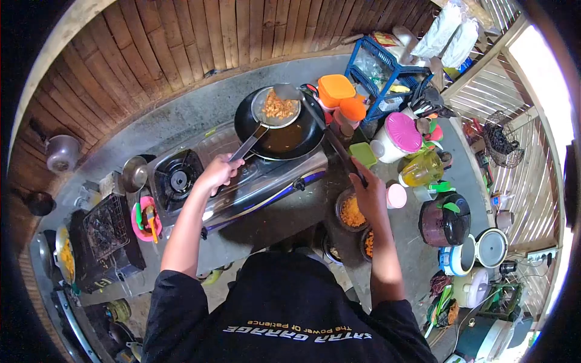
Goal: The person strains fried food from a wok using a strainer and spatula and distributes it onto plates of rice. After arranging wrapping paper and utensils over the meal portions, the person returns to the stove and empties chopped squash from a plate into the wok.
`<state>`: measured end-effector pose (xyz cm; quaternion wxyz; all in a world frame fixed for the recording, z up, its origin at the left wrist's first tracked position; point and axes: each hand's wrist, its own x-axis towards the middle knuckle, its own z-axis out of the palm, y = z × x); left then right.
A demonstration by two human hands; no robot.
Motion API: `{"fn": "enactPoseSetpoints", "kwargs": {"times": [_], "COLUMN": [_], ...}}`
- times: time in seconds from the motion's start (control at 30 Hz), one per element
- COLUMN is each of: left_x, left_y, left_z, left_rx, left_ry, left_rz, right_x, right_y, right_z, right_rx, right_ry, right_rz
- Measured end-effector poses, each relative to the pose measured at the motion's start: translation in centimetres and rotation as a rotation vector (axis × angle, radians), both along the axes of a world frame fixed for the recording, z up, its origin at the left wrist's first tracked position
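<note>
my strainer [259,104]: round, mesh, over the wok [244,121], brown bits [279,107] inside | my spatula [322,125]: long-handled, slanting, head at strainer's rim | wok: black, dark liquid [284,139] pooled

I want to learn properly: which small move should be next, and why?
Perhaps press the brown bits gently with the spatula to drain them: the left hand holds their strainer over liquid in the wok, and the right hand has the spatula's head at the strainer's rim.

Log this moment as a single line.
left hand: holds strainer by handle | strainer: brown bits inside, over wok | right hand: holds spatula, head near strainer rim | wok: on stove
</note>
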<state>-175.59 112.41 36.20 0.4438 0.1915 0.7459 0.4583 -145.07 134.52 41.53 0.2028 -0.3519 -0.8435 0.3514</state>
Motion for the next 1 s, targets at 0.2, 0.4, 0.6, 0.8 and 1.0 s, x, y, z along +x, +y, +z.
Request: {"fn": "enactPoseSetpoints", "kwargs": {"times": [0.2, 0.4, 0.6, 0.8, 1.0], "left_x": [1.6, 2.6, 2.8, 5.0, 13.7], "left_y": [0.2, 1.9, 2.5, 2.8, 1.3], "left_z": [-1.6, -2.6, -3.5, -2.2, 2.9], "left_rx": [0.034, 0.026, 0.037, 0.056, 0.242], "left_ry": [-0.042, -0.063, -0.058, -0.018, -0.118], "left_rz": [0.049, 0.091, 0.067, 0.043, -0.135], "right_x": [1.4, 1.9, 3.2, 7.9, 18.7], "right_y": [-0.5, -3.6, -5.6, -8.4, -16.0], "right_z": [-4.0, -4.5, -4.8, -7.1, -4.6], "right_rx": [-0.228, -0.180, -0.185, -0.400, -0.879], "right_ry": [0.195, 0.216, 0.121, 0.392, 0.848], "right_rz": [-0.124, -0.161, -0.216, -0.271, -0.457]}}
